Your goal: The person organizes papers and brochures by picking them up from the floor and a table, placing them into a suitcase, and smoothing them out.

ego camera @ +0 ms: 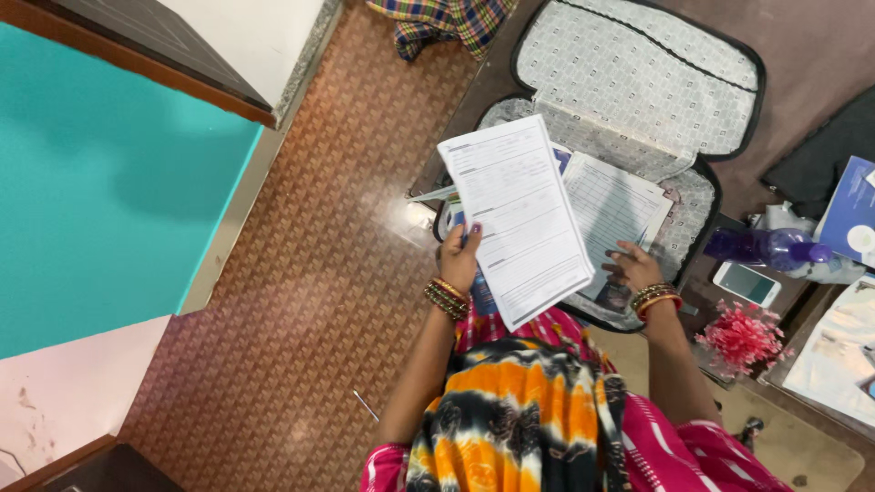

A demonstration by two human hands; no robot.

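My left hand [460, 258] holds up a white printed form sheet [515, 214] by its lower left edge. My right hand [633, 267] rests with fingers spread on a stack of papers [615, 202] lying inside an open black bag [638, 82] with a grey patterned lining. Both wrists wear bangles. The raised sheet covers part of the bag and the papers beneath it.
A purple bottle [766, 248], a phone [747, 283], a pink fluffy thing [740, 337] and a blue booklet [852, 214] lie at the right. A teal wall [100, 182] stands at the left. Checked cloth [447, 20] lies on the brown patterned floor [301, 273].
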